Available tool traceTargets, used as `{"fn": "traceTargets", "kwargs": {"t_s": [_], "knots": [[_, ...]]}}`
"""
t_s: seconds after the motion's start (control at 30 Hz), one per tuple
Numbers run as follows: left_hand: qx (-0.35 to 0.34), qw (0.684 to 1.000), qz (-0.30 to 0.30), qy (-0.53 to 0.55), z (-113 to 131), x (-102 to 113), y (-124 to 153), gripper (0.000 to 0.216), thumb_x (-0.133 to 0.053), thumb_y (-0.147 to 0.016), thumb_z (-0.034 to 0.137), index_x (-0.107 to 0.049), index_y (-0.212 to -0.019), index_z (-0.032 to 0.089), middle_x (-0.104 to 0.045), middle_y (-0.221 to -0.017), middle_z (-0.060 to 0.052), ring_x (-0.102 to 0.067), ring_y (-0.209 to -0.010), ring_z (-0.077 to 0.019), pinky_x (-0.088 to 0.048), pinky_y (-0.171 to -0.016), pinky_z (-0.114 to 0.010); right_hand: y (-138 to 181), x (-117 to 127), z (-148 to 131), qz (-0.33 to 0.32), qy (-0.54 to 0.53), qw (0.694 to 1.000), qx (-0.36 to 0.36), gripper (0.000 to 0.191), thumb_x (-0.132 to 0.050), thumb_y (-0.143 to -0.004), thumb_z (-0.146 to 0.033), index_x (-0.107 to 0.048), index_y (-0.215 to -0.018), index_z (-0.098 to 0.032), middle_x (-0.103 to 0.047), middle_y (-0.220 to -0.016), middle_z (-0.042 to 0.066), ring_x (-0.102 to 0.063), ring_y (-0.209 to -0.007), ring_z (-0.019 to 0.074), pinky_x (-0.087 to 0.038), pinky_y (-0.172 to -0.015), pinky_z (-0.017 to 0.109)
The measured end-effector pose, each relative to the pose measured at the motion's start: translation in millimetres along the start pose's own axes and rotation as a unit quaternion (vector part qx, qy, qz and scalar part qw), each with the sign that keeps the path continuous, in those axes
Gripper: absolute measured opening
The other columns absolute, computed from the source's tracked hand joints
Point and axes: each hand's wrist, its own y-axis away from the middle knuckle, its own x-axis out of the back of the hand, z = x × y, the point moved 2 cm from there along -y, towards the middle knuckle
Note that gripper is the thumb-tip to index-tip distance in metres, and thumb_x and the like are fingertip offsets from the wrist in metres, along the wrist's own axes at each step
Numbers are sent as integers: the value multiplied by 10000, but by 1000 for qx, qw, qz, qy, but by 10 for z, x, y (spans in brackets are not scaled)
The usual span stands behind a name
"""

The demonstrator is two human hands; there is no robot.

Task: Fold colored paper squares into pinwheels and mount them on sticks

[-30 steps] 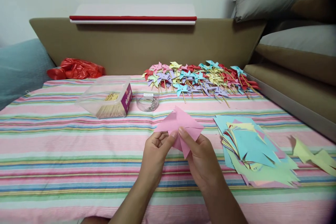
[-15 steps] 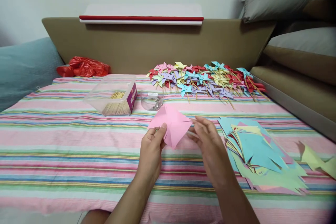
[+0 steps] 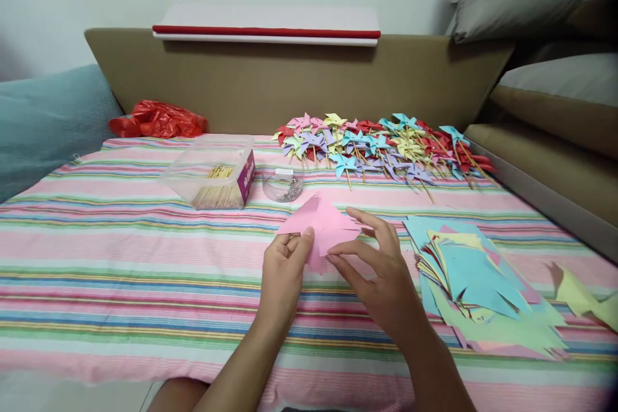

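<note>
A pink paper square [image 3: 333, 224] with cut slits is held up over the striped cloth. My left hand [image 3: 284, 267] grips it from the left, thumb on top near the paper's middle and fingers underneath. At the paper's lower right edge, my right hand [image 3: 386, 270] pinches a pink flap between thumb and index finger, its other fingers spread apart. Just beyond the paper stands a round clear container [image 3: 275, 185] with small metal pieces inside. To its left lies a clear plastic box [image 3: 217, 170] holding many thin wooden sticks.
Finished paper pinwheels [image 3: 371, 145] in several colours lie in a heap at the back right. Cut paper sheets [image 3: 483, 277] are stacked right of my hands, with a yellow paper piece [image 3: 579, 296] beyond. A red plastic bag [image 3: 161, 120] sits at the back left on the striped cloth [image 3: 145, 270].
My right hand has moved from the paper's right corner to its lower edge and now pinches a flap. The left hand keeps its grip. The view has shifted slightly.
</note>
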Motion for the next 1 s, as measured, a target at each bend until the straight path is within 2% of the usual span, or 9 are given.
{"fn": "traceTargets", "kwargs": {"t_s": [0.1, 0.27, 0.47, 0.87, 1.0], "knots": [[-14, 1000, -4, -21, 24, -12, 11, 351, -774, -798, 447, -586, -705, 166, -480, -578, 59, -421, -576, -99, -378, -577, -217, 0, -18, 9, 13, -36, 998, -49, 121, -641, -937, -314, -746, -891, -274, -540, -1390, 84, -489, -1322, 299, -425, -1071, 519], [-33, 998, -35, -45, 60, -53, 47, 307, -745, -836, 431, -634, -757, 156, -532, -614, 34, -464, -616, -110, -407, -607, -219, 5, -74, 31, 45, -100, 984, -141, 161, -658, -910, -370, -760, -854, -259, -591, -1311, 89, -547, -1275, 289, -412, -1097, 502], [-38, 996, -66, -43, 56, -84, 61, 272, -722, -866, 410, -647, -799, 157, -540, -643, 23, -461, -632, -109, -394, -582, -206, 3, -127, 57, 70, -131, 966, -212, 165, -690, -865, -385, -744, -792, -247, -622, -1229, 96, -534, -1291, 294, -407, -1085, 484], [-38, 996, -72, -41, 44, -98, 78, 270, -719, -873, 404, -641, -769, 167, -529, -632, 25, -502, -647, -115, -425, -598, -206, -4, -187, 14, 111, -131, 959, -227, 161, -725, -820, -359, -679, -742, -226, -640, -1153, 97, -560, -1245, 284, -417, -1041, 452], [-27, 998, -56, -33, 23, -92, 80, 274, -749, -843, 410, -650, -782, 162, -566, -645, 17, -529, -656, -120, -432, -579, -203, 6, -204, 17, 120, -135, 957, -228, 153, -719, -825, -349, -657, -756, -228, -633, -1171, 95, -555, -1258, 279, -413, -1043, 446]]}}
